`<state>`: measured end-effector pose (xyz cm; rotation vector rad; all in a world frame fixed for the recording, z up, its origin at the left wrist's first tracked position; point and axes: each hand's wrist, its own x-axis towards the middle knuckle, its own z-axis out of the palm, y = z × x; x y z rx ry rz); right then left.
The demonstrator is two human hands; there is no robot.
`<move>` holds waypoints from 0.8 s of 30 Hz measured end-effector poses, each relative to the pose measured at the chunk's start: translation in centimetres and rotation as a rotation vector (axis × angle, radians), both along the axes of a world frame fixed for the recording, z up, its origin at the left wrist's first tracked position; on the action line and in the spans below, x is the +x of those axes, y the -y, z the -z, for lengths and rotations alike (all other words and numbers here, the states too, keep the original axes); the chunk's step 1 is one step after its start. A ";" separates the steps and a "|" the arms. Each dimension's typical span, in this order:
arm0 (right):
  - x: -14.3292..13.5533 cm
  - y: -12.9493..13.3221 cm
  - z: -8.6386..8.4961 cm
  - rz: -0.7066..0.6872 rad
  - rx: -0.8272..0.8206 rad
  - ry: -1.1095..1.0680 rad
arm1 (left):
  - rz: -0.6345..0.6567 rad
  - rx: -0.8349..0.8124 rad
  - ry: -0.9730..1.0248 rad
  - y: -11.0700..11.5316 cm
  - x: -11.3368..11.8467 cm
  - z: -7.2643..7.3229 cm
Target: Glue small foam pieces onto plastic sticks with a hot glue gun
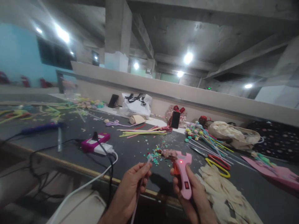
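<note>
My right hand (190, 189) is wrapped round the handle of a pink hot glue gun (185, 175). A red light glows on its body, and the crusted nozzle points left. In my left hand (135, 183), thumb and fingers pinch a thin pale straw-like stick (137, 199). Its upper tip sits close to the glue gun's nozzle, apart from it as far as I can see. Just beyond both hands, small teal and yellow bits (155, 156) lie in a loose pile on the dark table (130, 149).
Scissors (217, 163) with red and yellow handles lie right, beside a heap of beige fabric pieces (219, 183). Colored sticks (142, 133) and decorated stems (196, 130) lie farther back. A magenta power strip (95, 143) and white cable (93, 179) run along the left.
</note>
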<state>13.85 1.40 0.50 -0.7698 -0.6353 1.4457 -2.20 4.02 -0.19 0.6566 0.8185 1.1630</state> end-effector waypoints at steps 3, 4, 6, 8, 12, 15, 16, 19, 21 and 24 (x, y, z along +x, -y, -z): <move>0.1 -0.5 0.2 -0.008 -0.063 -0.112 | -0.015 -0.013 0.016 0.1 -0.1 -0.3; 0.1 -0.6 0.3 -0.027 -0.089 -0.138 | -0.018 -0.014 0.019 0.1 -0.1 -0.3; 0.2 -0.7 0.3 -0.072 -0.112 -0.174 | -0.021 -0.018 0.023 0.2 0.0 -0.3; 0.2 -0.8 0.2 -0.103 -0.096 -0.181 | -0.021 -0.019 0.025 0.4 0.0 -0.3; 0.0 -0.7 0.0 -0.124 -0.055 -0.181 | -0.015 -0.017 0.020 0.4 0.0 -0.4; -0.1 -0.7 0.3 -0.115 -0.046 -0.175 | -0.001 0.002 0.014 0.2 -0.1 -0.3; -0.1 -0.7 0.4 -0.113 -0.044 -0.166 | 0.004 0.010 0.010 0.2 -0.1 -0.2; -0.1 -0.4 0.6 -0.119 -0.013 -0.103 | 0.016 0.026 0.001 0.2 -0.1 0.1; 0.0 0.1 0.6 -0.125 0.025 -0.010 | 0.013 0.042 0.012 0.2 0.0 0.3; 0.2 1.2 0.5 -0.102 0.045 0.183 | 0.004 0.052 0.034 0.2 0.0 0.3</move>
